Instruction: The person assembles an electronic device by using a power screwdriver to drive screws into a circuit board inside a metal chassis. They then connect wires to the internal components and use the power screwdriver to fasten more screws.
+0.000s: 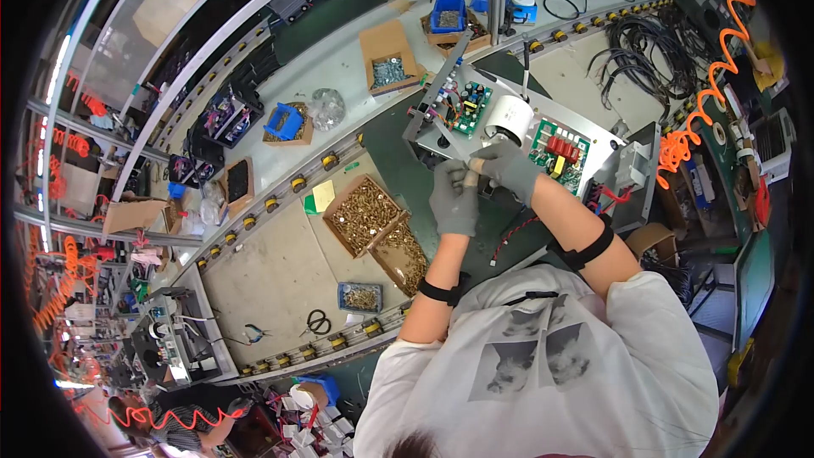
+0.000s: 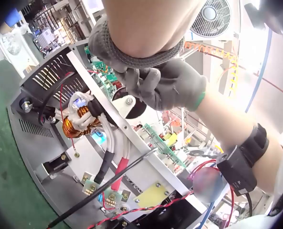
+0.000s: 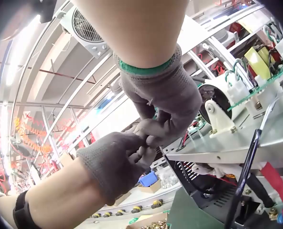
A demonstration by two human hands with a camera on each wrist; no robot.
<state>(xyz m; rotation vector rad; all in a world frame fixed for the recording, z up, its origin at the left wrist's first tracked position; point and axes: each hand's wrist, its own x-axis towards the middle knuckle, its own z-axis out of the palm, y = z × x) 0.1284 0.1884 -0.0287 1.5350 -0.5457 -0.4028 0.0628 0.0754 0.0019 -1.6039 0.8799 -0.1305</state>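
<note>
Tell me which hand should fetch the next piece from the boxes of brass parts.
Left, probably. The left hand is on the side nearer the boxes. The right hand lies farther off, over the chassis, and would have to cross the left. Both pinch a small part.

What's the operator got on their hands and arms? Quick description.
Grey knit gloves cover the left hand and right hand; the right glove's cuff has a green edge. A black strap band circles each forearm. The white short-sleeved T-shirt carries grey photo prints.
</note>
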